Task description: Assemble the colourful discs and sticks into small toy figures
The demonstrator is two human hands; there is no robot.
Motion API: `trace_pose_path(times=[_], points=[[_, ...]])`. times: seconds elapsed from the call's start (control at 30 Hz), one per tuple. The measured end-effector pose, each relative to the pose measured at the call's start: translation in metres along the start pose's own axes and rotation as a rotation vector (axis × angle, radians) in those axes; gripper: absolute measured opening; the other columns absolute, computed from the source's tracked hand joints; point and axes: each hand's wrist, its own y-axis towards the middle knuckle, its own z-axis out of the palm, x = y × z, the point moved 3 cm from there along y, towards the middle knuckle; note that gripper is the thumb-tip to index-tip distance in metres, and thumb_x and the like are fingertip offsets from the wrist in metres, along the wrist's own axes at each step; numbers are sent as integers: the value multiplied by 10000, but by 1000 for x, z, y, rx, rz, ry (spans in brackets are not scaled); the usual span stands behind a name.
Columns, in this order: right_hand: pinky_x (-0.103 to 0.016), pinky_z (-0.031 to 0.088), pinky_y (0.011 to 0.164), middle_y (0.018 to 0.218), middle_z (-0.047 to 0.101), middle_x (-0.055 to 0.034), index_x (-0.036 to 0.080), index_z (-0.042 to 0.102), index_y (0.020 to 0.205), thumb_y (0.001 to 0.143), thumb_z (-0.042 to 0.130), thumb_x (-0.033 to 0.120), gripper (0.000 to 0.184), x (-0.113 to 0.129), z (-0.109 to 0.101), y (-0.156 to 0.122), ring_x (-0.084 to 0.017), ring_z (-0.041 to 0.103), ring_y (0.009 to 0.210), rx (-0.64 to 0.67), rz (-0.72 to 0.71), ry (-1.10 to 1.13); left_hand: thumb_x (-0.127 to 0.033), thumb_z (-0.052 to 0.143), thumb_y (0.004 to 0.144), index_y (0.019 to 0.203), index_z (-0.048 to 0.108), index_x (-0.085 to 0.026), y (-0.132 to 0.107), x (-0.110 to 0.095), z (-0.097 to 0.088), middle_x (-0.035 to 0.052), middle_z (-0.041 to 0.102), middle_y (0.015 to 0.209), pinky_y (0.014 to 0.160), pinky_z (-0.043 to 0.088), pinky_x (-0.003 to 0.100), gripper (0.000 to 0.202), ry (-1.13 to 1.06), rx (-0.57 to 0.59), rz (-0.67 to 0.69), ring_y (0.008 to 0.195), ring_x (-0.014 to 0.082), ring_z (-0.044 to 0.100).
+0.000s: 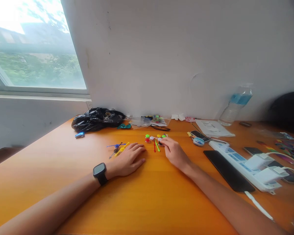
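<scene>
Head view: the right hand's [175, 152] fingers are drawn narrow, bent down at the near side of a cluster of small coloured pieces; whether a piece is pinched at their tips cannot be told, since the hand covers that spot. Just left of those fingertips lie a red arrow-shaped piece [154, 146] and a green arrow-shaped piece [157, 146], close together with their points toward the person. Beyond them sit round pieces, among them a red disc [147, 140] and a yellow disc [158, 136], probably kept this close so that a short finger movement reaches each one.

The left hand [129, 160] lies palm down with its fingers extended and only slightly parted, no piece visible in its grasp; resting on the table [137, 209] likely steadies that arm. Just beyond its knuckles are a yellow piece [122, 149], a blue piece [115, 145] and a dark piece [116, 150], in a loose group apart from the right hand's cluster, perhaps to stop the two mixing.

Farther out, beyond the left fingers, a black bag [96, 120] lies near the wall. Well right of the right fingers lies a power strip [237, 160], seemingly placed aside to leave elbow room.
</scene>
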Motion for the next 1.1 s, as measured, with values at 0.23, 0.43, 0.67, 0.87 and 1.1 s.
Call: trace_pose_path(times=[0.23, 0.43, 0.67, 0.87, 1.1], points=[[-359, 539, 982, 1087, 738, -99, 196, 740, 964, 940, 413, 43, 362, 1, 1, -1, -231, 696, 1047, 28, -20, -6, -347, 521, 1053, 1361, 550, -248, 0, -1, 0, 125, 600, 1402, 1140, 451, 509, 325, 8, 15, -6, 1315, 300, 533], [-323, 527, 785, 904, 714, -83, 198, 704, 816, 910, 444, 83, 299, 11, -9, 0, -228, 683, 837, -42, 47, -23, -369, 530, 1048, 1396, 507, -231, -1, 3, 3, 141, 592, 1385, 1120, 454, 500, 375, 10, -1, -24, 1298, 308, 540], [-299, 481, 739, 787, 678, -51, 205, 658, 710, 904, 459, 93, 300, 18, -9, -1, -195, 637, 755, -41, 0, 94, -378, 541, 1036, 1451, 465, -224, -1, 1, 0, 158, 605, 1359, 1081, 463, 503, 450, -7, 9, -67, 1271, 330, 558], [-287, 451, 691, 716, 664, -30, 200, 635, 640, 880, 473, 75, 315, 25, -5, -4, -169, 607, 690, 35, -14, 230, -436, 599, 1014, 1394, 537, -247, 2, -6, -4, 121, 657, 1311, 1001, 502, 437, 429, -67, -4, -28, 1180, 303, 607], [-280, 423, 638, 747, 690, -32, 197, 690, 674, 868, 490, 95, 296, 28, -2, -6, -163, 602, 692, 66, 55, 338, -350, 588, 1024, 1265, 652, -255, 3, -13, -2, 56, 733, 1135, 923, 540, 327, 267, -140, -4, -20, 1037, 219, 683]])
